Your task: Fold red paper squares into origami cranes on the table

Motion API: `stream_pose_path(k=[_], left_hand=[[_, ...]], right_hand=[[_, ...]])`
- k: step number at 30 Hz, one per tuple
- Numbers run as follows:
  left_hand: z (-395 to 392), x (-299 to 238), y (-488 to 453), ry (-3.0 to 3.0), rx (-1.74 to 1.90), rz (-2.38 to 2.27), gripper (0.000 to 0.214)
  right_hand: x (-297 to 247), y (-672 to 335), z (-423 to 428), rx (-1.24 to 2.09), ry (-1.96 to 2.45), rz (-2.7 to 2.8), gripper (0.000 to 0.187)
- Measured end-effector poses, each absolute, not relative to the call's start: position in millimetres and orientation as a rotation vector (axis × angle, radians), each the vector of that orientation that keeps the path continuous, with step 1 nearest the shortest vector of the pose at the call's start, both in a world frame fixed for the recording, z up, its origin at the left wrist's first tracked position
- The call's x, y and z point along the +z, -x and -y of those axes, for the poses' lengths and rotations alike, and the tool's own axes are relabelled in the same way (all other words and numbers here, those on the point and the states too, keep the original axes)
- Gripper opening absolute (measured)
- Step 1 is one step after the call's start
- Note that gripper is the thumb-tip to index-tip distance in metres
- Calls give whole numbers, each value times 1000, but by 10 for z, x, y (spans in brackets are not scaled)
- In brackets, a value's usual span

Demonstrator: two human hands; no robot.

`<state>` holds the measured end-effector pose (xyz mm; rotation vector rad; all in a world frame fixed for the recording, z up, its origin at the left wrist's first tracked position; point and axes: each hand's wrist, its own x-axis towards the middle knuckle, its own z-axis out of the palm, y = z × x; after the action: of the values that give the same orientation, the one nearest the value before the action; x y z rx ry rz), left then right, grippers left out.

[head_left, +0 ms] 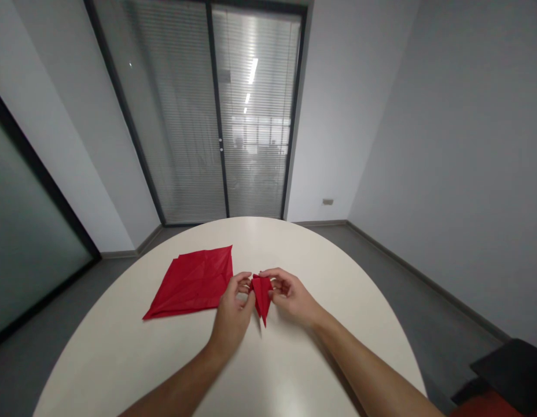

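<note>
A small folded red paper piece (262, 296), narrowing to a point toward me, is held just above the round white table (320, 266). My left hand (232, 313) pinches its left upper edge with curled fingers. My right hand (290, 294) pinches its right upper edge the same way. Both hands meet at the middle of the table. A stack of flat red paper sheets (191, 282) lies on the table just left of my left hand, untouched.
The table's curved far edge lies beyond the paper. Behind it are glass sliding doors with blinds (216, 116) and grey walls. A dark chair with a red seat (507, 376) stands at the lower right.
</note>
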<state>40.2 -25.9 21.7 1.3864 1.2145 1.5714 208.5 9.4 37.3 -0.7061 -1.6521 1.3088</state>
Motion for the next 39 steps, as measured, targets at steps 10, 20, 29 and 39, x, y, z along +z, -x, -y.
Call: stream_pose_path(k=[10, 20, 29, 39], left_hand=[[302, 250, -435, -1400, 1523, -1094, 30], [251, 134, -470, -1344, 1454, -1124, 39], [248, 185, -447, -1355, 1452, -1076, 25], [252, 170, -418, -1398, 1496, -1176, 25]], right_hand=[[320, -2113, -156, 1206, 716, 1655, 23], [264, -1975, -120, 1203, 710, 1511, 31], [267, -1976, -71, 1130, 786, 1671, 20], [355, -1969, -79, 641, 927, 1796, 6]])
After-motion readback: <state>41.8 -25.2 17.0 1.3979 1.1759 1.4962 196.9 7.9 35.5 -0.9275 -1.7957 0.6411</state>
